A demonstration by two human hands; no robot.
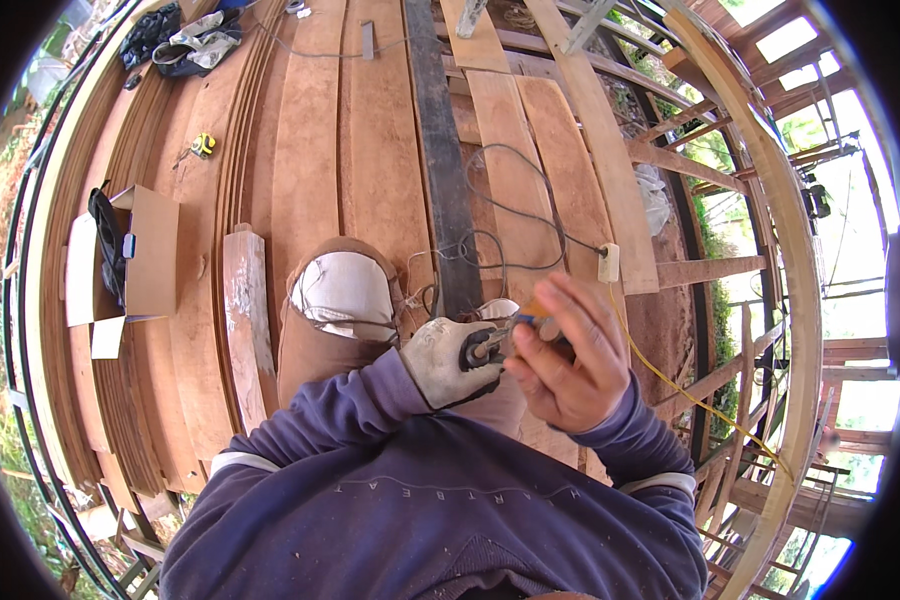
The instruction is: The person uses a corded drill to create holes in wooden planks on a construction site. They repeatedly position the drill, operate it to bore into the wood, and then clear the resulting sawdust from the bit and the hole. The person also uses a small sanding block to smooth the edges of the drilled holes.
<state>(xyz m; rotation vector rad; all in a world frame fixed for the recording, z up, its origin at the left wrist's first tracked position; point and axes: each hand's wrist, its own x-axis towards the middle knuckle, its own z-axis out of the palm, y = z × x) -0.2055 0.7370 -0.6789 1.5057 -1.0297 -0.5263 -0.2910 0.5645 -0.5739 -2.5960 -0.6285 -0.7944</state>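
My left hand (444,362), in a pale work glove, is closed around a dark tool with a metal part (482,348). Close beside it, the fingers of my bare right hand (576,362) are bent around a small orange and blue piece (536,308). Most of that piece is hidden by the fingers, so its kind does not show. Both hands are almost touching in front of my chest. A dark cable (515,150) lies in loops on the boards just beyond them, and its far end meets a white socket block (608,263).
Wooden planks (310,130) make the floor, with a dark beam (438,130) across them. An opened cardboard box (152,235) and a yellow tape measure (203,146) lie on the left. Gaps between beams (705,270) open on the right. A yellow cord (685,385) runs there.
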